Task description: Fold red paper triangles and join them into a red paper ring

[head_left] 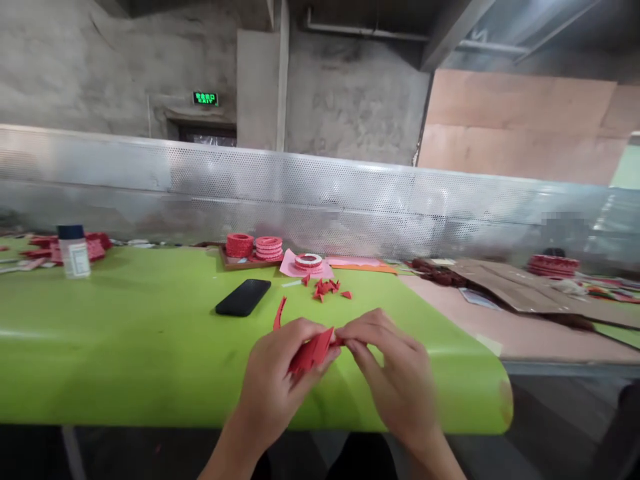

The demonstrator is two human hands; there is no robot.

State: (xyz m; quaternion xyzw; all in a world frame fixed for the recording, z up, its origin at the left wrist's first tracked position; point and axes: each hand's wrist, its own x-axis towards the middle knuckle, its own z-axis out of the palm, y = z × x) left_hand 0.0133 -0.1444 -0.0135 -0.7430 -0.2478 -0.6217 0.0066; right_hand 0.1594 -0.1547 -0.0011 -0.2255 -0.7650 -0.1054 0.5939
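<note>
My left hand point(275, 373) is closed around a stack of red folded paper pieces point(313, 353), held above the front of the green table. The fingers of my right hand point(393, 367) pinch a small red folded paper piece point(339, 341) at the right end of that stack. Whether this piece is joined to the stack is hidden by the fingertips. Just beyond my hands lies a loose heap of red paper triangles point(326, 288). A curved red paper strip point(280, 313) sticks up behind my left hand.
A black phone point(243, 297) lies left of the triangles on the green table point(150, 347). Behind it, a shallow tray point(253, 265) holds red and pink paper rings. A dark-capped bottle point(74, 252) stands far left. Cardboard point(530, 287) covers the right-hand table, before a perforated metal barrier point(350, 193).
</note>
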